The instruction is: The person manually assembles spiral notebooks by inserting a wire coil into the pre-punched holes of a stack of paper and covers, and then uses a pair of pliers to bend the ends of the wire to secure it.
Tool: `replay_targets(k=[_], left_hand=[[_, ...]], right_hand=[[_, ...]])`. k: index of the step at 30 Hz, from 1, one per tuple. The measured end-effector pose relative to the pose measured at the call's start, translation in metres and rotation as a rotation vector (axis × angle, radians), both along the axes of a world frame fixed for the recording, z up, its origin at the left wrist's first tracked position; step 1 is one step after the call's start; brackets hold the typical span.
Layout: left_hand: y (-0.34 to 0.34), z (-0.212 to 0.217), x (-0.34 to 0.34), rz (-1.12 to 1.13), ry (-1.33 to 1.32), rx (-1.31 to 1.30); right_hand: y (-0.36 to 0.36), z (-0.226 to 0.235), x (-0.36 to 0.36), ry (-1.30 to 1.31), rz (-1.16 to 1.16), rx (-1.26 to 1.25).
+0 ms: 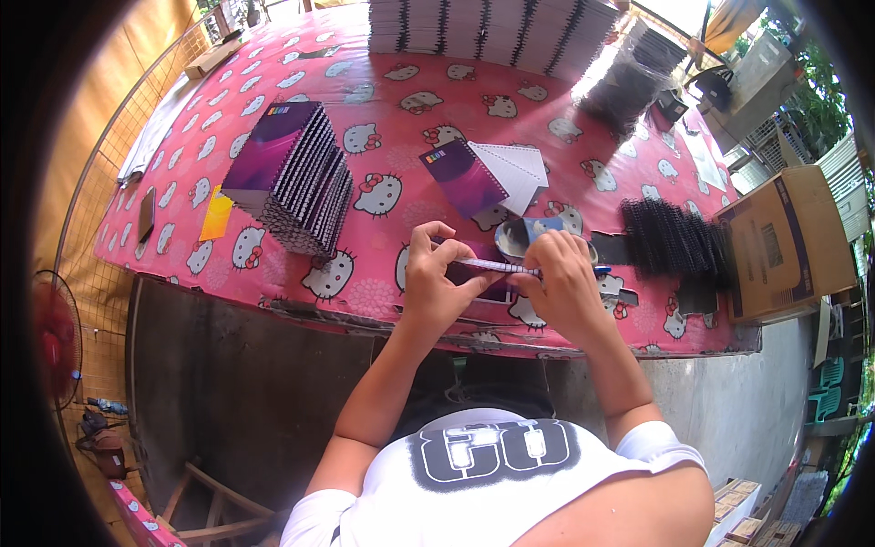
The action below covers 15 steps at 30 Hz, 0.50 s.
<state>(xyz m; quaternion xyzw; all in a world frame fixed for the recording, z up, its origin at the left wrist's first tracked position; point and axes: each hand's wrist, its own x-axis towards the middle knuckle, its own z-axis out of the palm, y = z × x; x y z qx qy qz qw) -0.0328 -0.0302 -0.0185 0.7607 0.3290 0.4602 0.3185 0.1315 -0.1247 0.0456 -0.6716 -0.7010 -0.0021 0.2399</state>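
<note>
My left hand [433, 281] and my right hand [565, 284] are closed on a thin notebook [495, 265] above the table's near edge. I see it almost edge-on, with a white, finely marked edge between my fingers. Under my right hand lies a blue-and-white piece [521, 233], partly covered. Beyond my hands, a purple-covered notebook [467, 177] lies beside fanned white punched sheets [513, 171]. To the left stands a tall stack of purple notebooks [296, 178] with coil bindings. A pile of black binding coils [673, 237] lies right of my right hand.
A pink cartoon-print cloth [383, 109] covers the table. At the right edge stands an open cardboard box [782, 242]. Rows of bound books [488, 36] stand at the back, near a plastic-wrapped dark bundle [629, 77]. A yellow card [216, 215] lies left of the stack.
</note>
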Motion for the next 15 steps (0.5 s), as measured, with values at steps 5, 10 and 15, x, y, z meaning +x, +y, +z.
replay_targets(k=[5,10,15], left_hand=[[0.000,0.002,0.001,-0.021,0.023,-0.017],[0.001,-0.002,-0.002,-0.022,0.005,-0.017],[-0.001,0.004,-0.001,-0.024,0.020,-0.001]], right_hand=[[0.006,-0.011,0.001,0.076,0.064,0.159],[0.002,-0.007,-0.005,0.111,0.032,0.038],[0.004,-0.013,-0.005,0.190,-0.016,0.098]])
